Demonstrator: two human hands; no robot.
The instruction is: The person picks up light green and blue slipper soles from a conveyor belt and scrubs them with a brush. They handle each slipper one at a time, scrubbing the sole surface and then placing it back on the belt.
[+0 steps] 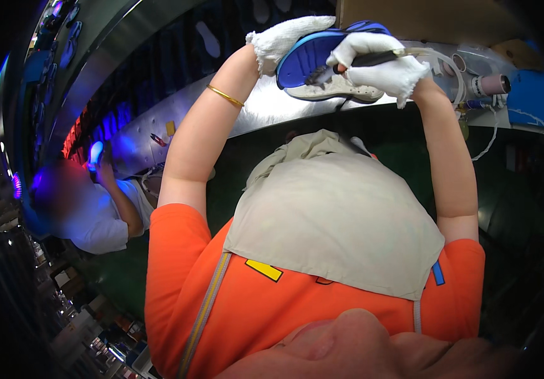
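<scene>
My left hand point(294, 36), in a white knit glove, grips the far left edge of a blue shoe sole point(297, 61) with a light-blue rim. The fingers lie along its edge. In my gloved right hand point(382, 78) is a brush point(373, 59) with a dark handle, its bristles down at the blue sole's inner face. Part of the sole is hidden behind that hand. Just below it, a pale shoe piece point(335, 93) rests on the metal bench point(256, 107).
At the right of the bench stand a pinkish cylinder point(494, 84), a pale hose point(459, 79) and a blue sheet point(537, 95). A brown board point(423, 19) rises behind. Red-handled pliers point(158, 139) lie to the left, near a co-worker point(98, 221) holding a glowing sole.
</scene>
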